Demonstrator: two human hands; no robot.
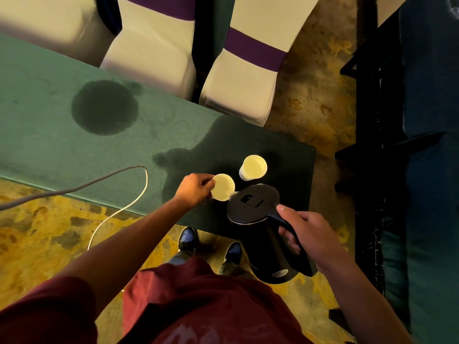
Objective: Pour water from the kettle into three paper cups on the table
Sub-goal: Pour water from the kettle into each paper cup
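Kettle (258,219) tilted over a paper cup (222,186) on the green worktop (74,145).
Its handle was gripped by the right hand (308,234), fingers closed; the cup was steadied by the left hand (195,188); a second cup (253,168) stood nearby.

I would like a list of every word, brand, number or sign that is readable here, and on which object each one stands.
No text can be read here.
Kettle: a pale oval label near its base, too blurred to read.
Farther paper cup: small dark marks on its side, too small to read.
Red shirt: a faint lighter print at the bottom edge, cut off and unreadable.
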